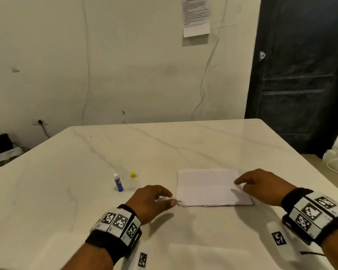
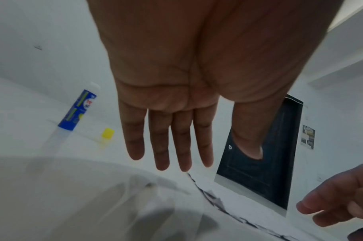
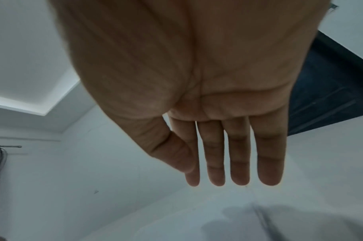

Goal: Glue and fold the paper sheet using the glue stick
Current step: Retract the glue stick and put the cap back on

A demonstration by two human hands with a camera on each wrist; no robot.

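Nearest the observer, both wrists carry black bands with printed marker tags. The left hand [image 1: 150, 199] hovers just beside the near-left corner of the paper sheet [image 1: 209, 189], fingers straight and relaxed in its wrist view, holding nothing. The right hand [image 1: 261, 185] sits at the sheet's right edge, fingers extended and empty; its fingertips [image 1: 237, 181] appear to touch the paper, though contact cannot be confirmed. The sheet lies flat on the marble table [image 1: 164, 149], long axis running left to right, a faint crease line along that axis, and a ragged near edge. Whether glue is already on it cannot be seen. Farther and to the left stands the glue stick [image 1: 118, 183], upright and uncapped, its yellow cap [image 1: 133, 174] just beyond and apart from it. Judgement: the stick lies left of and slightly beyond the left hand, which is plainly the nearer of the two, so it should fetch the stick while the right hand steadies the sheet.
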